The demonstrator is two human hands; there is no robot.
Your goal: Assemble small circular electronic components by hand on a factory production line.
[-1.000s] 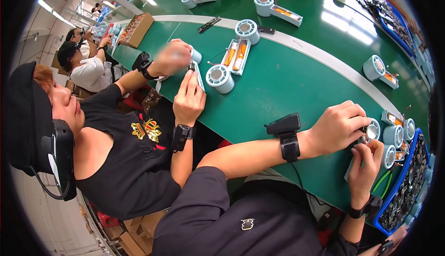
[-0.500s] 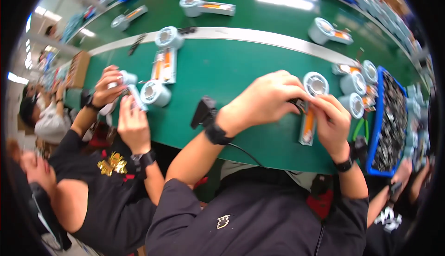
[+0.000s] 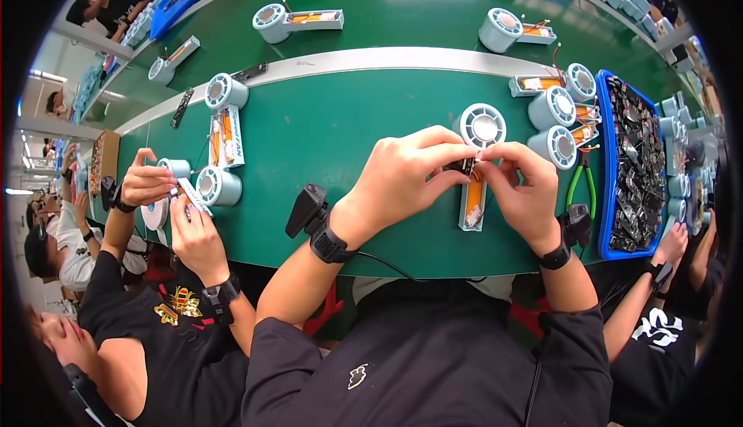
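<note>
My left hand point(image 3: 406, 173) pinches a small black circuit board point(image 3: 465, 166) over the handle of a light-blue handheld fan point(image 3: 484, 124). The fan lies on the green table, its round head away from me and its open handle toward me. An orange battery point(image 3: 473, 195) with a white label shows inside the handle. My right hand point(image 3: 525, 189) is closed at thumb and forefinger on a tiny white wire connector point(image 3: 479, 156), right against the left fingertips. Whether the connector is seated in the board is hidden by the fingers.
Several open fans point(image 3: 552, 108) lie to the right, beside green-handled pliers point(image 3: 582, 187) and a blue tray point(image 3: 606, 247) of black circuit boards. On the left a co-worker's hands point(image 3: 193, 230) hold another fan. A pale strip point(image 3: 371, 57) crosses the table beyond my hands.
The whole view has shifted, so the table things appear farther left, and the blur is gone. My hands stay together over the fan, the right now slightly farther from its head.
</note>
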